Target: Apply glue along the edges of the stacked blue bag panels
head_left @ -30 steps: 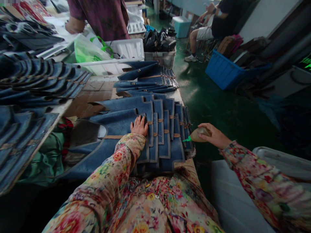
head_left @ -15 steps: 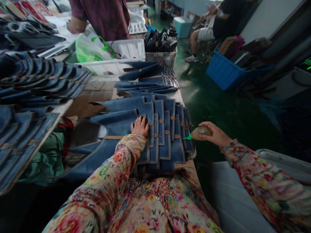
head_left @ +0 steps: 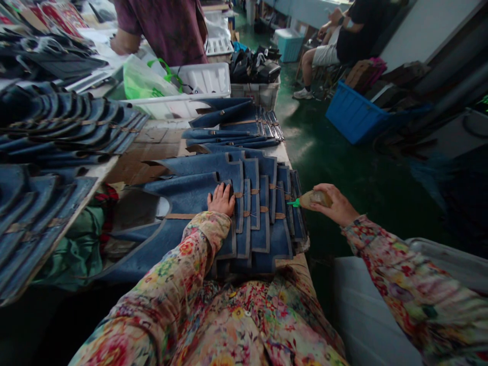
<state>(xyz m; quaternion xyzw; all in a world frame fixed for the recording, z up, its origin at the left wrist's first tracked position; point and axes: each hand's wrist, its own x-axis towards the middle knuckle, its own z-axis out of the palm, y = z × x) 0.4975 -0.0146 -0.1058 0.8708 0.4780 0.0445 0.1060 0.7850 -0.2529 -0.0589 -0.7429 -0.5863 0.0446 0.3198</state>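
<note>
Overlapping blue pieces with grey edging and tan strips (head_left: 260, 239) lie stacked in steps on the table before me. On top of them rests my left hand (head_left: 221, 200), flat with its fingers spread, holding nothing. My right hand (head_left: 337, 203) is wrapped round a small brownish bottle (head_left: 315, 199) with a green nozzle. The bottle lies on its side in the air at the right edge of the stack, its nozzle pointing left over the outermost pieces. Whether the tip touches them I cannot tell.
More blue pieces (head_left: 34, 203) cover a table at the left. Beyond the stack stand a white crate (head_left: 213, 81) and a person in a purple shirt. A blue bin (head_left: 353, 119) is on the green floor, near a seated person. A white container (head_left: 366, 300) is at lower right.
My right hand and the bottle have moved slightly up and left, the nozzle now higher beside the stack. My left hand stays on the same spot. The camera view has shifted a little.
</note>
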